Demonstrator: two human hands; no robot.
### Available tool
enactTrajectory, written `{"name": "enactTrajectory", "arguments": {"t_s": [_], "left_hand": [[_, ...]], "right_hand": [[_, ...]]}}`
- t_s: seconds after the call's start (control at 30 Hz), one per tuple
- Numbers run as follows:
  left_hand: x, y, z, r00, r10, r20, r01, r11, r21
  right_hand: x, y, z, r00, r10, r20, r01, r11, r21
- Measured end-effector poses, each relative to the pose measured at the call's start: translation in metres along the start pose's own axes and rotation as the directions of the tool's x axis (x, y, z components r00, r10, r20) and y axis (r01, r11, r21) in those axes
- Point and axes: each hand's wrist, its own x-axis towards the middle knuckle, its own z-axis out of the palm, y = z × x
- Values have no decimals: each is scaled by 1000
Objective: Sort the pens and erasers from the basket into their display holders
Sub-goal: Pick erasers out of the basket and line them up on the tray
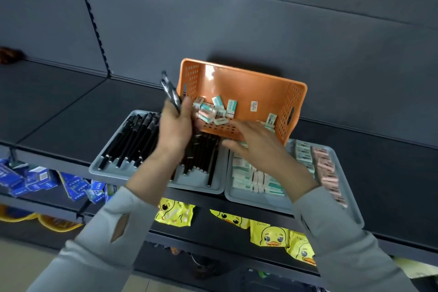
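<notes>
Several black pens [171,95] are clamped in the left grip [176,125], their ends rising above it, over the grey pen tray [104,170]. Loose erasers [213,111] lie in the tilted orange basket [248,83], just right of that grip. The right grip [258,144], fingers straight and apart, is at the basket's lower rim above the eraser tray [267,199]. Both trays sit on a dark shelf [59,111].

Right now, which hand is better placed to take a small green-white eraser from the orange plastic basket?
Probably right: the right hand is open beside the erasers; the left hand grips black pens.
</notes>
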Motion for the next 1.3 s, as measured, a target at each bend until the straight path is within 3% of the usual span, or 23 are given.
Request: {"name": "enactTrajectory", "arguments": {"t_s": [0.03, 0.1, 0.2, 0.33, 0.47, 0.67, 0.8, 0.93, 1.0, 1.13, 1.2, 1.3], "left_hand": [[6, 1, -17, 992, 117, -41, -104, 967, 232], [16, 0, -48, 972, 224, -74, -136, 789, 599], [20, -13, -82, 975, 208, -71, -50, 522, 852], [17, -37, -86, 997, 76, -31, 17, 182, 983], [23, -42, -73, 997, -1, -75, 75, -33, 997], [38, -34, -68, 997, 37, -70, 74, -111, 991], [44, -36, -63, 1000, 17, -25, 25, -15, 1000], [37, -38, -66, 993, 108, 52, -56, 33, 998], [34, -34, -62, 966, 216, 142, -156, 50, 986], [36, -34, -35, 827, 352, 438, -489, 69, 869], [44, -37, -14, 801, 266, 536, -563, 32, 826], [62, -41, 16, 812, 78, 578, -573, -79, 816]], "right_hand": [[0, 3, 1, 1000, 20, -15, -20, 1000, 6], [1, 7, 4, 999, 35, -27, -36, 999, -5], [7, -1, 15, 999, 24, -33, -23, 999, 41], [19, -24, 28, 1000, -6, -27, 7, 999, 53], [31, -38, 32, 999, -28, -41, 30, 999, 45], [38, -41, 41, 998, 0, -55, 2, 999, 37], [33, -46, 50, 997, -57, -54, 55, 998, -40], [33, -40, 46, 997, -34, -73, 34, 999, 5], [34, -30, 40, 993, 32, -117, -32, 999, 3], [33, -1, 19, 921, 348, -175, -372, 920, -127], [33, 6, 13, 874, 476, -100, -486, 844, -226], [36, 4, 10, 833, 553, -3, -505, 759, -411]]}}
